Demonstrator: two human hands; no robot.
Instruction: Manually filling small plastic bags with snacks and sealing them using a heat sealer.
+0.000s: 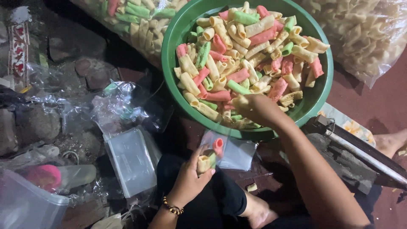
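A big green bowl [173, 38] holds many tube-shaped crackers [237, 46] in cream, pink and green. My right hand [253, 108] reaches into the bowl's near side, fingers closed around a few crackers. Below the bowl, my left hand [190, 178] holds up a small clear plastic bag [231, 150] with a pink, a cream and a green cracker in its mouth. A beaded bracelet [173, 208] is on that wrist.
A stack of clear bags [131, 161] lies to the left among loose plastic wrap. Large sacks of crackers [135, 19] and pale chips [360, 29] stand behind the bowl. A dark metal sealing tool [360, 152] lies at right, a bare foot [392, 142] beyond it.
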